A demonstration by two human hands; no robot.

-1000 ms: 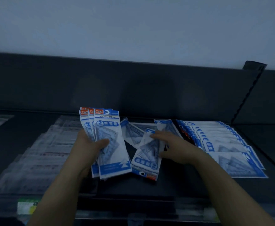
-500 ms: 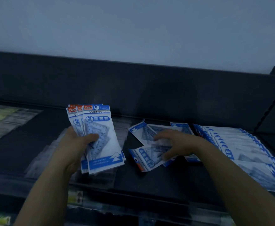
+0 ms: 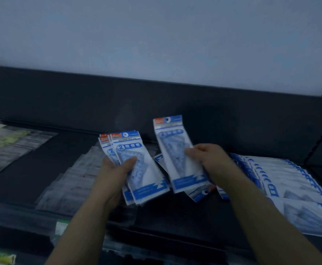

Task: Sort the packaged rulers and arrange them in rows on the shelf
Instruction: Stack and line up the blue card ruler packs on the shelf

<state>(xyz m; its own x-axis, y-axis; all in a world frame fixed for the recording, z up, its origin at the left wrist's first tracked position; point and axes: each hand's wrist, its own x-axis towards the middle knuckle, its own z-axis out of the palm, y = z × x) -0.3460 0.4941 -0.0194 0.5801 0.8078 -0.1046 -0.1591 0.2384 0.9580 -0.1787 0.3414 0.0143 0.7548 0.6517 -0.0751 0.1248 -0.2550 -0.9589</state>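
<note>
Packets [image 3: 137, 167] fan from the left hand [image 3: 114, 175]'s grip; the right hand [image 3: 208, 159] pinches one packet [image 3: 177, 155] above the shelf [image 3: 41, 169]'s middle.

— What are you touching?
— Your ruler packs [image 3: 137, 169] are glossy clear plastic over printed paper cards. The shelf [image 3: 60, 150] under you looks matt dark, smooth. The wall [image 3: 156, 44] looks matt.
</note>
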